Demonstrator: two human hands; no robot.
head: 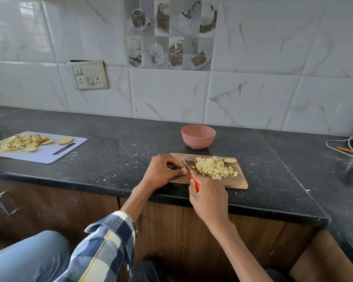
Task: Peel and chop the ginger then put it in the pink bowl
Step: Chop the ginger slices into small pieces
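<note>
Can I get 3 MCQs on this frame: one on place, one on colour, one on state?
1. Where is the pink bowl?
A. on the wooden board
B. on the counter behind the wooden board
C. on the white board

2. What colour is the knife handle?
A. red
B. black
C. green

3. What is in the pink bowl?
A. diced ginger
B. peelings
C. nothing visible

Key:
1 B, it stands on the counter beyond the wooden board.
2 A, the knife in the right hand has a red handle.
3 C, the diced ginger is piled on the wooden board.
</note>
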